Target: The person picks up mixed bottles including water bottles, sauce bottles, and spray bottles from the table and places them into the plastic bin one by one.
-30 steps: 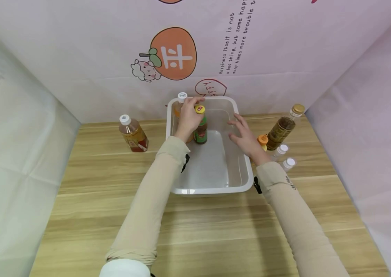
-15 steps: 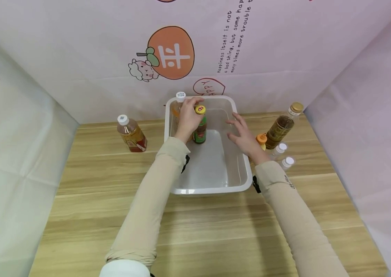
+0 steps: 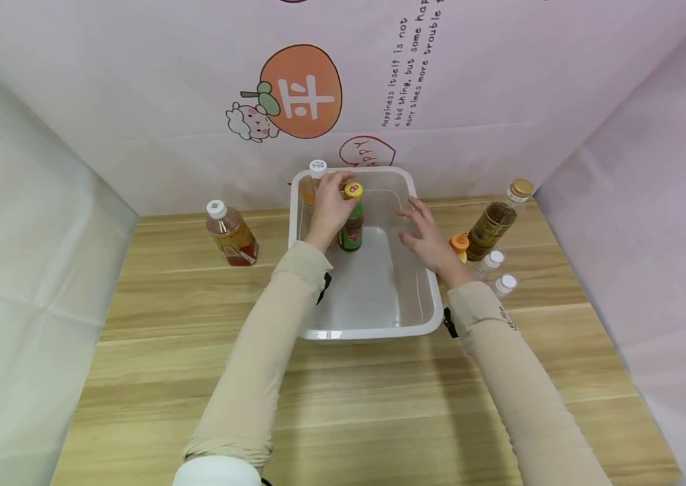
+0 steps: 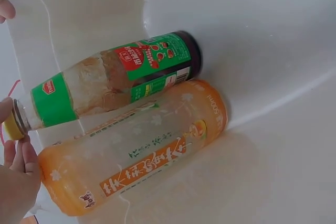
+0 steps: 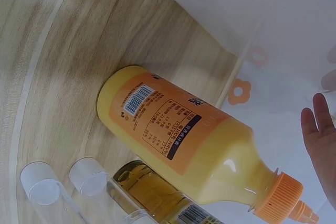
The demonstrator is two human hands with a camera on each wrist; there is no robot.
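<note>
Inside the white plastic tub [image 3: 373, 333], my left hand [image 3: 332, 209] pinches the yellow cap [image 4: 13, 128] of a green-labelled glass sauce bottle [image 3: 352, 233]. That bottle stands toward the tub's back left. Right beside it is a clear drink bottle with an orange label [image 4: 136, 153], its white cap [image 3: 317, 167] showing behind my left hand. My right hand [image 3: 428, 239] is over the tub's right rim, fingers spread and holding nothing. Just outside the tub, close to the right hand, stands a yellow squeeze bottle [image 5: 178, 135] with an orange nozzle, partly hidden by that hand in the head view.
Left of the tub, an amber drink bottle with a white cap [image 3: 232, 233] stands on the wooden table [image 3: 197, 324]. To the right are a gold-capped bottle of brown liquid [image 3: 493, 226] and two small white-capped clear bottles [image 3: 505, 285]. Printed cloth [image 3: 197, 81] hangs behind.
The head view has shifted slightly. My left hand keeps its pinch on the sauce bottle's cap, which leans marginally to the right; the right hand stays over the rim.
</note>
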